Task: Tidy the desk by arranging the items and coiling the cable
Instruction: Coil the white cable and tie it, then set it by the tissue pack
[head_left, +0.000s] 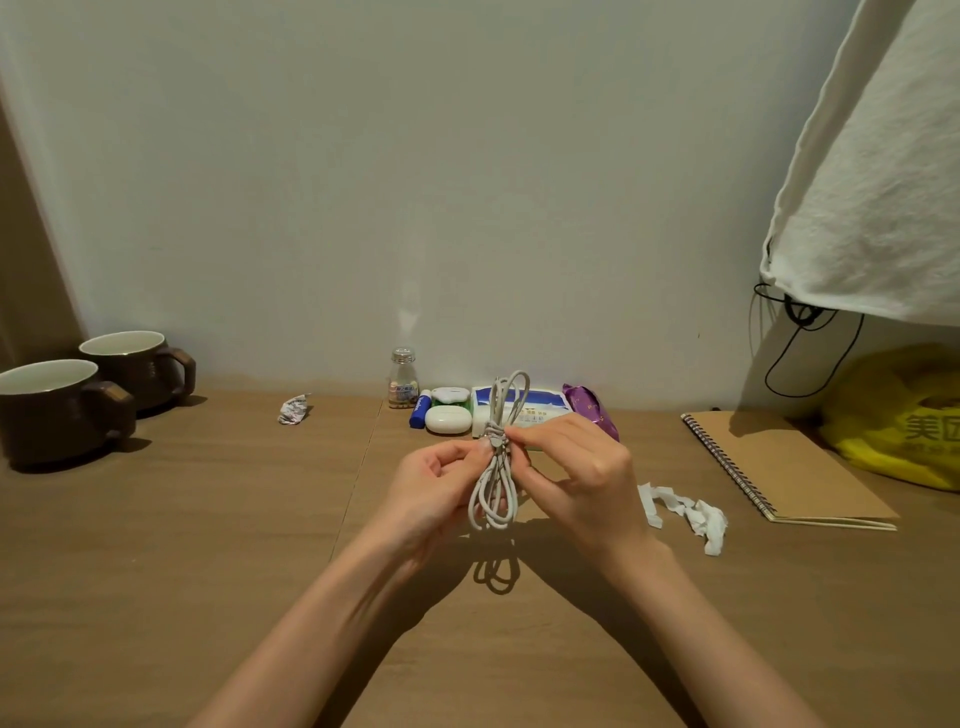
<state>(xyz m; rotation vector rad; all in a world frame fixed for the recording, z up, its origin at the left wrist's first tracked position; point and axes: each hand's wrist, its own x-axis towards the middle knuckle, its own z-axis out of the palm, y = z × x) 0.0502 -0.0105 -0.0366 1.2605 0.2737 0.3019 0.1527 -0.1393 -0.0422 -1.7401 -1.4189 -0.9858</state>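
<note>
Desk layout, read from the cable held over its middle

The cable (496, 467) hangs bundled above the desk (208, 519) — the left hand (436, 493) pinches it from the left, the right hand (576, 467) from the right. Straight behind the cable lies a wipes pack (545, 404), and behind and right of it a packet (589, 408). Behind and left of the cable sit a front case (448, 420) and a back case (450, 396), then a tube (418, 410) and a bottle (402, 379). Further left lies a wrapper (294, 409); far left stand the near mug (57, 410) and the far mug (135, 369). Right of the cable lies a tissue strip (685, 512), beyond it a notebook (779, 467), then a bag (898, 421) — high on that side hangs a cloth (872, 182)
</note>
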